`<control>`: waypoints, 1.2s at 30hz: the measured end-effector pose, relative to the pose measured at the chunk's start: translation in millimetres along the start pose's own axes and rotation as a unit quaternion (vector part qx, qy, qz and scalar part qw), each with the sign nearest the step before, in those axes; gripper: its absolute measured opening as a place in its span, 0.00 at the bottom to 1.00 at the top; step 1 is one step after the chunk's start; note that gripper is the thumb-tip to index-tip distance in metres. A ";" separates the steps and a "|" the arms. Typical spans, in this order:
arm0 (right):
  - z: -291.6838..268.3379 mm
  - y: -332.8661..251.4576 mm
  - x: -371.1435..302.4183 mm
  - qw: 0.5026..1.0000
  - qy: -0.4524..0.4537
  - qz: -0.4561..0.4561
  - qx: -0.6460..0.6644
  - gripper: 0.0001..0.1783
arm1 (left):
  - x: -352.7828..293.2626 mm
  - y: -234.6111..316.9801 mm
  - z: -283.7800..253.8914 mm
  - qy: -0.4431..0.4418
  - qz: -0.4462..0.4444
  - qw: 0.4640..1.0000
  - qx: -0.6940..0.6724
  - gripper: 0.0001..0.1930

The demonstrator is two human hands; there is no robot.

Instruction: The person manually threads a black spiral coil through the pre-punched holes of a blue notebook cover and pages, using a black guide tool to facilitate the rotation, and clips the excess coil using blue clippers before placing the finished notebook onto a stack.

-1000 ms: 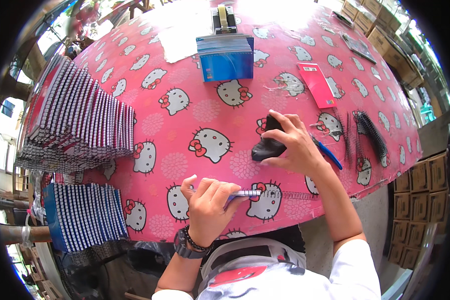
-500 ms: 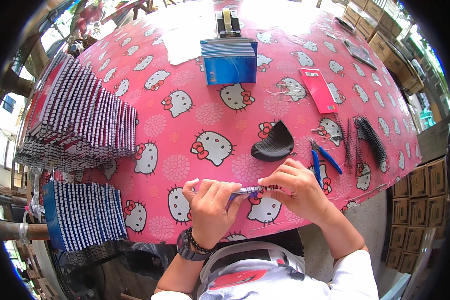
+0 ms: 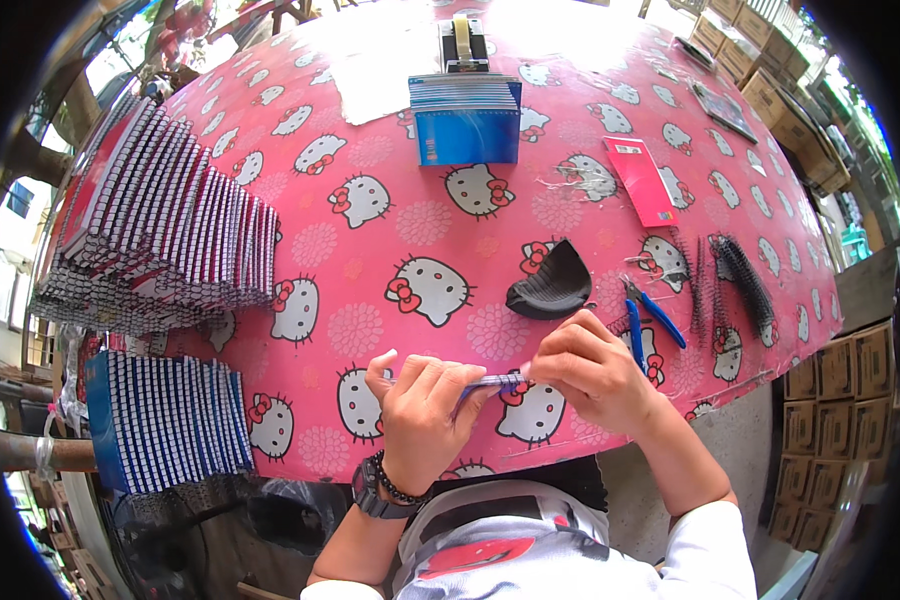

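Note:
My left hand [image 3: 422,412] is closed around a small notebook [image 3: 487,381], held edge-on above the table's near edge. Dark rings of a spiral coil show at the notebook's right end. There my right hand [image 3: 598,372] pinches, thumb and fingertips together on the coil's end; the fingers hide most of it. Beyond the right hand rests a black curved holder [image 3: 553,283], shaped like a scoop. Blue-handled cutting pliers [image 3: 650,318] lie to its right with the handles spread.
Tall stacks of spiral-bound notebooks [image 3: 160,215] fill the left side, with blue ones [image 3: 175,420] nearer. Loose black coils [image 3: 740,280] lie right, below a pink cover [image 3: 640,182]. Blue booklets [image 3: 467,135] stand at the back before a tape dispenser [image 3: 463,45].
My right hand has shifted slightly, its fingers now curled closer to the notebook's end. Less of the coil shows past the notebook. My left hand stays nearly still.

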State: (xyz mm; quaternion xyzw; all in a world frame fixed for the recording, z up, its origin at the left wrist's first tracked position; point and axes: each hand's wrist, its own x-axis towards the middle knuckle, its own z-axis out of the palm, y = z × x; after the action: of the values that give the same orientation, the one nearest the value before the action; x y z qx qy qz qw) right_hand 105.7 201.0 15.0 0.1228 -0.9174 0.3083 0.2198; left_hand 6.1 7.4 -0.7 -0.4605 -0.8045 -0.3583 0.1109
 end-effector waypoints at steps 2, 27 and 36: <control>-0.1 2.9 -1.6 0.999 -0.029 0.015 0.044 0.19 | -2.4 0.5 -0.7 0.000 0.001 1.000 0.005 0.09; -1.2 64.3 5.5 0.955 -0.096 0.206 -0.189 0.43 | -6.9 12.7 -9.2 -0.071 0.034 0.997 0.007 0.10; -6.3 59.2 9.3 0.906 -0.074 0.254 0.329 0.33 | -7.9 -2.0 -14.5 -0.034 0.006 0.999 0.021 0.14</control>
State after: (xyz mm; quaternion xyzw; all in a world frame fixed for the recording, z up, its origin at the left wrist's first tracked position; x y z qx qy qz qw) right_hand 78.3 250.2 -6.4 -0.0262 -0.7775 0.6282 0.0122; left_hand 6.6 -8.3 4.8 -0.4747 -0.8125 -0.3247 0.0956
